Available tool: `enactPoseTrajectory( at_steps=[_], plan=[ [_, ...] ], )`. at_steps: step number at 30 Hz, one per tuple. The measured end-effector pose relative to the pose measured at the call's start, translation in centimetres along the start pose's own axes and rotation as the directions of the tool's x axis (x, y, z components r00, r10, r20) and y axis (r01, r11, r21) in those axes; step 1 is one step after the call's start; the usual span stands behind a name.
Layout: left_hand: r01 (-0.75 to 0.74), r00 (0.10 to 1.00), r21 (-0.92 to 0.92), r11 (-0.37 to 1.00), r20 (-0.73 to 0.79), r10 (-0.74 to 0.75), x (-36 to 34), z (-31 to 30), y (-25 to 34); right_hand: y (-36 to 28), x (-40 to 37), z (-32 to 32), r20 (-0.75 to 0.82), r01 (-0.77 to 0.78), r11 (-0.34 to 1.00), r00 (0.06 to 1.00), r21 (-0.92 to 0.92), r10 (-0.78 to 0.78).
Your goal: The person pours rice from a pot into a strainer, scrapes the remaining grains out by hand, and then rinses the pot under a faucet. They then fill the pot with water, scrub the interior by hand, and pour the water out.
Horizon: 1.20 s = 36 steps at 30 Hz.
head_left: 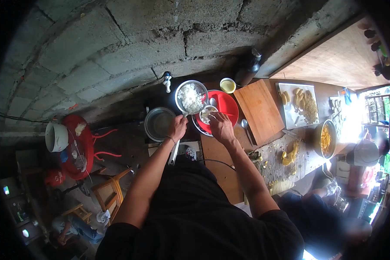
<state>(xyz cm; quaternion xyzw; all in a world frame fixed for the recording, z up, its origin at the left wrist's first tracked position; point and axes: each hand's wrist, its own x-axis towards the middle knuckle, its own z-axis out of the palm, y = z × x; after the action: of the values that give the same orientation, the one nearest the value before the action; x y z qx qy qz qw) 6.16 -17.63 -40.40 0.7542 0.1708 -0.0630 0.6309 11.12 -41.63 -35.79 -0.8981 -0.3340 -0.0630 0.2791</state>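
Note:
My left hand is closed around the long handle of a metal saucepan. White rice fills much of the pan, which is held beside a red divided plate. A small white bowl with white rice in it is over the plate's left part. Fingers of my right hand are closed at the bowl's near right rim, their tips over the rice; the hand partly hides the grip. A spoon lies on the plate near the bowl.
An empty metal pot stands left of the plate. To the right are a wooden cutting board, another spoon, a tray of food pieces and a pot of yellow slices. Another person is at the lower right.

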Motion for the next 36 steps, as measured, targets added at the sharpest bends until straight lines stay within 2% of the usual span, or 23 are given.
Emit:
enactPoseTrajectory(
  at_steps=[1, 4, 7, 11, 14, 16, 19, 22, 25, 26, 28, 30, 32, 34, 36],
  plan=[
    [-0.012, 1.000, 0.016, 1.000, -0.013, 0.013, -0.2, -0.2, -0.3, -0.5, 0.2, -0.3, 0.004, -0.014, 1.000, 1.000, 0.003, 0.014],
    [0.085, 0.996, -0.186, 0.979, 0.036, -0.079, -0.3, -0.6, -0.8, -0.2, 0.0, 0.6, -0.005, 0.002, 0.998, 1.000, -0.056, -0.003],
    [0.103, 0.995, -0.061, 0.993, 0.024, -0.102, -0.3, -1.6, -1.4, -1.3, 0.9, 0.0, -0.008, -0.011, 0.998, 1.000, -0.058, 0.011],
    [0.103, 0.995, -0.106, 0.989, 0.002, -0.104, -0.6, -1.8, -2.3, -1.7, 1.3, -0.3, 0.046, -0.046, 0.994, 0.998, -0.099, 0.051],
    [0.095, 0.995, -0.114, 0.989, 0.000, -0.096, -0.5, -2.6, -2.2, -0.9, 0.9, 0.7, -0.021, 0.015, 0.994, 1.000, -0.106, -0.017],
    [0.061, 0.997, -0.053, 0.997, -0.035, -0.063, -0.9, -2.6, -2.3, -1.6, 1.5, 0.2, -0.015, -0.019, 0.995, 1.000, -0.095, 0.017],
    [0.064, 0.998, -0.088, 0.994, -0.002, -0.064, -1.2, -2.7, -1.7, -1.6, 1.4, -0.2, -0.011, -0.086, 0.994, 0.996, -0.063, 0.086],
    [0.036, 0.999, 0.050, 0.998, -0.016, -0.035, -1.4, -2.4, -0.8, -2.0, 2.8, -0.7, -0.037, -0.124, 0.992, 0.992, 0.003, 0.124],
    [-0.025, 0.999, 0.001, 1.000, 0.032, 0.025, -1.5, -1.4, -0.7, -3.5, 5.7, -2.3, -0.088, -0.042, 0.994, 0.995, 0.097, 0.051],
    [-0.019, 0.998, -0.012, 1.000, 0.068, 0.020, -1.5, -1.1, -0.7, -4.0, 6.6, -2.9, -0.024, -0.084, 0.988, 0.996, 0.126, 0.088],
    [-0.011, 0.991, -0.038, 0.999, 0.136, 0.016, -1.0, -0.5, -0.6, -4.0, 8.3, -2.6, -0.086, -0.010, 0.994, 0.996, 0.109, 0.020],
    [0.018, 0.981, -0.016, 1.000, 0.193, -0.014, -0.2, -0.1, -0.2, -3.6, 9.8, -3.0, -0.111, 0.054, 0.994, 0.993, 0.095, -0.044],
    [0.118, 0.967, -0.065, 0.991, 0.234, -0.099, 0.2, -0.2, 0.2, -3.4, 10.5, -4.0, -0.131, 0.004, 0.989, 0.991, 0.150, 0.015],
    [0.286, 0.933, -0.185, 0.940, 0.280, -0.228, -0.8, -1.0, 2.7, -3.9, 10.9, -5.9, -0.151, -0.030, 0.970, 0.986, 0.243, 0.069],
    [0.223, 0.963, -0.212, 0.951, 0.201, -0.181, -1.1, -1.5, 2.6, -4.4, 10.5, -7.7, -0.215, -0.030, 0.969, 0.973, 0.246, 0.085]
  ],
)
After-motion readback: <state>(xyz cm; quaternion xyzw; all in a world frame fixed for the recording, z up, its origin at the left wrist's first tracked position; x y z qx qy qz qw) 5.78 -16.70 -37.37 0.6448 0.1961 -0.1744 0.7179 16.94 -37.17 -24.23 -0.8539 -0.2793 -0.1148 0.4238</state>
